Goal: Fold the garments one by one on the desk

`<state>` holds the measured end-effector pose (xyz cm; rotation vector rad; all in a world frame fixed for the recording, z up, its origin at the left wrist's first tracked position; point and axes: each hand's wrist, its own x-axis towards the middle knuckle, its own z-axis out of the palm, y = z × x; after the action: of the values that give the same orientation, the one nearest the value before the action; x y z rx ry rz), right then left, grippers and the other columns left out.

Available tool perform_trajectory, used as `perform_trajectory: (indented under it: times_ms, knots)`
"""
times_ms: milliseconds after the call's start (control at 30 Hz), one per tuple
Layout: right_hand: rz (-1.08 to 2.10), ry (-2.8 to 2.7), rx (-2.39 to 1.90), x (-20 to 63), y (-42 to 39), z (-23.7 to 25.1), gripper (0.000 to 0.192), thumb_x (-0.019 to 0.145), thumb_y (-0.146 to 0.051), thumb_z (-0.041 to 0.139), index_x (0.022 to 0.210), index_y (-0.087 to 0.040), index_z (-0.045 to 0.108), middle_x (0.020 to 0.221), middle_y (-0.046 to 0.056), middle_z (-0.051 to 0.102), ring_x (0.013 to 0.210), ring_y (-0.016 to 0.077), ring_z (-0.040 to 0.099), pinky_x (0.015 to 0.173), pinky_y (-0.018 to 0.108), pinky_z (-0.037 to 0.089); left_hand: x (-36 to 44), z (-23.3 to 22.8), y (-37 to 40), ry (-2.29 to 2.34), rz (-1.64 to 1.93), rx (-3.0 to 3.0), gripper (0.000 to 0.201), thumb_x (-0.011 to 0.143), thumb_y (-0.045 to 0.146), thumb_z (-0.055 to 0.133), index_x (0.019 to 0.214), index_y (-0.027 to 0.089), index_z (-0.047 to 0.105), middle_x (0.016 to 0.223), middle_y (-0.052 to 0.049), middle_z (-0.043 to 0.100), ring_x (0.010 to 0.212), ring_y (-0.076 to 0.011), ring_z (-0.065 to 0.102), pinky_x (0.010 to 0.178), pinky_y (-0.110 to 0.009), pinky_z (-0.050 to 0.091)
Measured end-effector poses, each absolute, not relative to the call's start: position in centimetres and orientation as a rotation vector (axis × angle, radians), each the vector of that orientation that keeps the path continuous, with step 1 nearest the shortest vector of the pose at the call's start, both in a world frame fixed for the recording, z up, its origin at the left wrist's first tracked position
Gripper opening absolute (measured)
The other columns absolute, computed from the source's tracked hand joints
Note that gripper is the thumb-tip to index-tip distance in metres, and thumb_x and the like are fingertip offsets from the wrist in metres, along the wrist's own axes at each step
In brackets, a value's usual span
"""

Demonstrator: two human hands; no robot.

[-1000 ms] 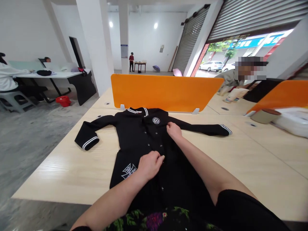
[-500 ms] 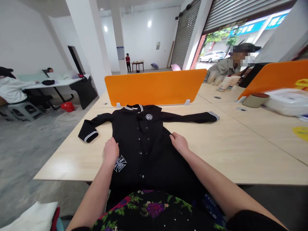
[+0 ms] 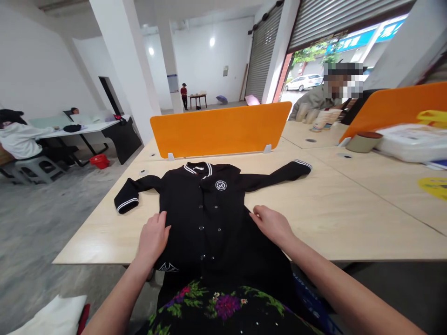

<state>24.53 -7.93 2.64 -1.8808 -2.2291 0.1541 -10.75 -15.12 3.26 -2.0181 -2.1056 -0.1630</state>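
While a black jacket (image 3: pixel 206 209) is laid flat and face up on the pale wooden table (image 3: pixel 349 223), its body is pressed at both side edges by the person's own hands. The left hand (image 3: pixel 152 239) is spread open, palm down, on the jacket's left edge just above a white emblem (image 3: pixel 166 267); nothing is grasped by it. The right hand (image 3: pixel 274 224) is laid flat on the opposite edge, fingers extended and released. The hem is draped over the near table edge, above a floral garment (image 3: pixel 223 307). Both sleeves are stretched out sideways, each ended by a white-striped cuff, and a round "50" badge (image 3: pixel 220 185) is seen on the chest beside the row of snaps. Beyond the collar, an orange divider (image 3: pixel 220 130) is stood upright. Farther right, another person (image 3: pixel 314 102) is seated at the adjoining table.
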Motion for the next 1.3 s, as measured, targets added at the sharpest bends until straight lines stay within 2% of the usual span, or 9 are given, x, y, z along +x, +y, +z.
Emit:
perform_trajectory:
  times_ms: [100, 200, 267, 367, 500, 633, 733, 967, 1300]
  knots:
    - [0.351, -2.148, -1.602, 20.8, -5.7, 3.2, 0.023, 0.090, -0.038, 0.050, 0.101, -0.020, 0.062, 0.090, 0.004, 0.067, 0.079, 0.0178, 0.062, 0.069, 0.027, 0.042, -9.3, 2.7, -11.2, -1.813, -0.327, -2.330, 0.037, 0.095, 0.027, 0.043, 0.130, 0.016, 0.049, 0.136, -0.012, 0.052, 0.129, -0.0236, 0.045, 0.104, -0.036, 0.041]
    - [0.451, -2.164, -1.508, 16.0, -3.4, 2.7, 0.046, 0.081, -0.036, 0.064, 0.122, -0.018, 0.056, 0.106, 0.009, 0.066, 0.091, 0.0216, 0.063, 0.076, 0.029, 0.045, -7.9, 1.4, -6.8, -1.767, -0.217, -2.474, 0.042, 0.097, 0.029, 0.039, 0.136, 0.018, 0.046, 0.149, -0.010, 0.041, 0.140, -0.0263, 0.031, 0.110, -0.045, 0.034]
    - [0.554, -2.233, -1.453, 13.4, -2.2, 2.1, 0.039, 0.077, -0.021, 0.065, 0.115, -0.016, 0.061, 0.106, 0.009, 0.066, 0.095, 0.0214, 0.063, 0.078, 0.028, 0.046, -7.5, 0.5, -4.5, -1.821, -0.118, -2.475, 0.046, 0.098, 0.032, 0.036, 0.141, 0.020, 0.042, 0.153, -0.009, 0.035, 0.141, -0.0281, 0.028, 0.112, -0.051, 0.030]
    - [0.912, -2.377, -1.205, 11.5, -0.9, 1.4, 0.027, 0.074, -0.010, 0.061, 0.100, -0.016, 0.067, 0.082, 0.002, 0.068, 0.076, 0.0154, 0.064, 0.068, 0.023, 0.046, -7.4, -0.5, -2.0, -1.913, -0.061, -2.428, 0.049, 0.098, 0.036, 0.033, 0.145, 0.024, 0.037, 0.155, -0.005, 0.032, 0.142, -0.0301, 0.026, 0.113, -0.056, 0.024]
    - [1.380, -2.428, -0.976, 12.0, 2.3, 2.0, 0.029, 0.088, -0.032, 0.054, 0.111, -0.018, 0.064, 0.063, -0.002, 0.063, 0.049, 0.0112, 0.058, 0.049, 0.021, 0.044, -6.8, -1.2, 0.0, -2.048, -0.116, -2.297, 0.050, 0.097, 0.039, 0.031, 0.145, 0.028, 0.038, 0.155, -0.004, 0.032, 0.141, -0.0348, 0.025, 0.109, -0.064, 0.024]
    - [0.880, -2.294, -1.162, 12.1, 8.2, 3.5, 0.029, 0.094, -0.038, 0.050, 0.110, -0.019, 0.063, 0.093, 0.004, 0.067, 0.073, 0.0147, 0.065, 0.065, 0.027, 0.053, -5.6, -1.5, 1.0, -2.131, -0.201, -2.134, 0.053, 0.096, 0.046, 0.030, 0.144, 0.027, 0.040, 0.154, -0.006, 0.034, 0.140, -0.0383, 0.026, 0.107, -0.068, 0.021]
    - [0.801, -2.348, -1.168, 11.2, 12.3, 4.1, 0.033, 0.093, -0.037, 0.054, 0.120, -0.018, 0.057, 0.120, 0.008, 0.059, 0.099, 0.0196, 0.060, 0.084, 0.040, 0.053, -5.5, -1.7, 1.1, -2.116, -0.225, -2.146, 0.054, 0.095, 0.048, 0.030, 0.144, 0.027, 0.040, 0.153, -0.005, 0.035, 0.140, -0.0379, 0.026, 0.108, -0.067, 0.021]
    - [0.697, -2.571, -1.234, 11.0, 15.9, 3.3, 0.032, 0.061, -0.009, 0.075, 0.091, -0.021, 0.073, 0.091, -0.001, 0.068, 0.088, 0.0166, 0.064, 0.080, 0.025, 0.050, -6.4, -1.8, 1.8, -2.089, -0.297, -2.194, 0.060, 0.094, 0.051, 0.033, 0.147, 0.024, 0.035, 0.155, -0.006, 0.031, 0.141, -0.0371, 0.024, 0.110, -0.065, 0.020]
    - [0.309, -2.272, -1.578, 11.7, 18.4, 3.9, 0.041, 0.082, -0.013, 0.049, 0.118, -0.026, 0.064, 0.122, 0.004, 0.063, 0.109, 0.0201, 0.058, 0.086, 0.028, 0.046, -6.8, -2.1, 2.9, -1.968, -0.257, -2.287, 0.052, 0.096, 0.048, 0.031, 0.144, 0.030, 0.040, 0.153, -0.005, 0.034, 0.141, -0.0351, 0.025, 0.110, -0.065, 0.020]
